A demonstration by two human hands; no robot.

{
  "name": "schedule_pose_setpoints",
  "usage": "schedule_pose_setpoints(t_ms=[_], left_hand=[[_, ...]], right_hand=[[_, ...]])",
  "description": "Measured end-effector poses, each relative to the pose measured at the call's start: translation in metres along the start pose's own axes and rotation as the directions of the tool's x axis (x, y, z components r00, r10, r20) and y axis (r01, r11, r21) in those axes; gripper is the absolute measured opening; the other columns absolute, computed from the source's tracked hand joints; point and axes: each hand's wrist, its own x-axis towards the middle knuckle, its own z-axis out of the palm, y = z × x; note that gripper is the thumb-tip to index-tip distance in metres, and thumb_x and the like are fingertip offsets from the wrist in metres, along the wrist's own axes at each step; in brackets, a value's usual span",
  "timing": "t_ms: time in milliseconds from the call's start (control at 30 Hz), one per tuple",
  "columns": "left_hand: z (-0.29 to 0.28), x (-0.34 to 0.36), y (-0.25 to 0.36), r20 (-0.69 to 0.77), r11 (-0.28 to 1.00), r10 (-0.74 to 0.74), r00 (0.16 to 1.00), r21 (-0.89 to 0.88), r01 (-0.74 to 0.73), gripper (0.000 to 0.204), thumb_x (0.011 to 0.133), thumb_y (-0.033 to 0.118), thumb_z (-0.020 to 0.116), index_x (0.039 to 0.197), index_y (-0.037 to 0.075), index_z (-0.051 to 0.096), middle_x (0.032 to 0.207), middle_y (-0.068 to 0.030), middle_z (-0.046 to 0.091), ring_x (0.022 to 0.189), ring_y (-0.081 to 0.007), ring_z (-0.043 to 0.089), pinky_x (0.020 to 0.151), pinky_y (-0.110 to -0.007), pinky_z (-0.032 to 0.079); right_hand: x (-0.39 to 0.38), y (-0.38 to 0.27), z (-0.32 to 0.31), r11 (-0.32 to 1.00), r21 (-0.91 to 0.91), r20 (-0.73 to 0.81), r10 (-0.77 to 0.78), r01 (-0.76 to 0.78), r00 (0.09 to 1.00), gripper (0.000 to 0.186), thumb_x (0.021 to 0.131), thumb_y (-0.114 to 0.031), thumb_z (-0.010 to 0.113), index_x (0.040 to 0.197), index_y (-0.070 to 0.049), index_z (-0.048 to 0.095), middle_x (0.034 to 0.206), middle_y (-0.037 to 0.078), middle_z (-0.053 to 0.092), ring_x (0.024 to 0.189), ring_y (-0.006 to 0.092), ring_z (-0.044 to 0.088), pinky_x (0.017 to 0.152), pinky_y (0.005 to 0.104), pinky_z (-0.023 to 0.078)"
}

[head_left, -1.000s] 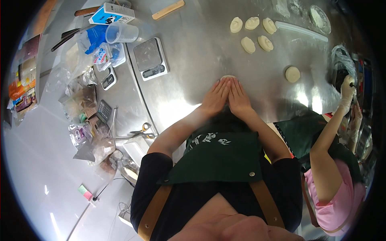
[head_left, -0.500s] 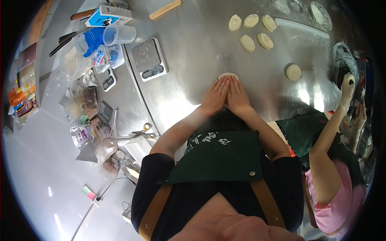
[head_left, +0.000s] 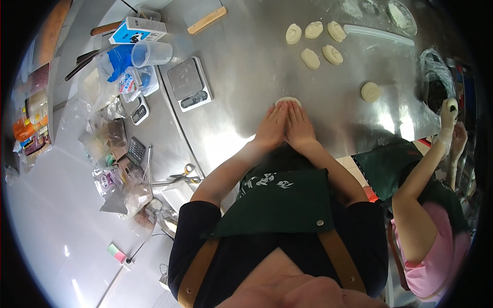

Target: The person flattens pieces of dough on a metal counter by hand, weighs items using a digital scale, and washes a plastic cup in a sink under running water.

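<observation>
Toward the table's [head_left: 246,66] near edge, I see a dough disc [head_left: 287,99] lying partly under the fingertips of the left hand [head_left: 271,127] and right hand [head_left: 299,126], its far rim showing beyond them; both hands are flat, side by side, fingers straight and uncurled.

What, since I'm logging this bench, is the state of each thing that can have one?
Pressed dough: rounded edge showing, rest hidden.
Left hand: open, resting on dough.
Right hand: open, resting on dough.
Five oval dough pieces: uncovered, not touching.
Round dough piece: uncovered, alone.
Nearer digital scale: flat; on or off unclear.
</observation>
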Motion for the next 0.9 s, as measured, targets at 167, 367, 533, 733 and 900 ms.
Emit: schedule_pose_setpoints(t_ms=[167, 367, 533, 733, 900], left_hand=[[-0.023, 0.011, -0.005, -0.256, 0.915, -0.354, 0.899, -0.295, 0.277, 0.053, 0.076, 0.002, 0.054, 0.129, 0.0, 0.046, 0.13, -0.0206, 0.051, 0.122, -0.0372, 0.046, 0.104, -0.044, 0.036], [-0.018, 0.019, -0.021, -0.296, 0.891, -0.348, 0.889, -0.398, 0.217, 0.048, 0.074, -0.009, 0.045, 0.121, 0.001, 0.052, 0.117, -0.019, 0.057, 0.11, -0.0364, 0.052, 0.093, -0.041, 0.044], [-0.008, 0.033, -0.035, -0.127, 0.791, -0.361, 0.924, -0.567, 0.231, 0.036, 0.082, -0.004, 0.047, 0.117, -0.001, 0.056, 0.108, -0.0181, 0.062, 0.099, -0.029, 0.062, 0.087, -0.035, 0.049], [-0.016, 0.062, -0.027, 0.049, 0.727, -0.449, 0.892, -0.561, 0.397, 0.026, 0.078, 0.013, 0.062, 0.101, 0.0, 0.063, 0.093, -0.0167, 0.064, 0.086, -0.0339, 0.061, 0.076, -0.037, 0.049], [-0.019, 0.07, -0.013, 0.091, 0.897, -0.389, 0.917, -0.19, 0.4, 0.026, 0.076, 0.017, 0.065, 0.095, 0.0, 0.062, 0.091, -0.016, 0.063, 0.085, -0.0334, 0.061, 0.074, -0.038, 0.049]], right_hand=[[0.011, -0.007, -0.01, 0.996, 0.081, -0.172, -0.034, 0.048, 0.985, 0.086, 0.069, -0.036, 0.072, 0.131, 0.013, 0.037, 0.143, 0.03, 0.031, 0.137, 0.0408, 0.026, 0.113, 0.0486, 0.022], [0.01, -0.007, -0.012, 0.994, 0.112, -0.067, -0.012, 0.019, 0.998, 0.089, 0.072, -0.04, 0.071, 0.135, 0.01, 0.034, 0.145, 0.026, 0.03, 0.138, 0.0361, 0.025, 0.115, 0.0445, 0.016], [0.01, -0.003, -0.016, 0.994, 0.103, -0.221, 0.054, -0.032, 0.974, 0.07, 0.077, -0.029, 0.068, 0.132, 0.005, 0.04, 0.141, 0.023, 0.036, 0.133, 0.0373, 0.032, 0.111, 0.0451, 0.024], [0.009, 0.035, -0.006, 0.72, 0.626, -0.248, 0.549, -0.3, 0.799, 0.045, 0.077, -0.012, 0.066, 0.119, -0.002, 0.053, 0.118, 0.017, 0.053, 0.109, 0.0374, 0.05, 0.093, 0.0428, 0.042], [0.018, 0.036, -0.012, 0.725, 0.589, -0.102, 0.504, -0.356, 0.858, 0.039, 0.073, -0.01, 0.068, 0.11, -0.003, 0.06, 0.105, 0.013, 0.058, 0.098, 0.0358, 0.053, 0.085, 0.0428, 0.044]])
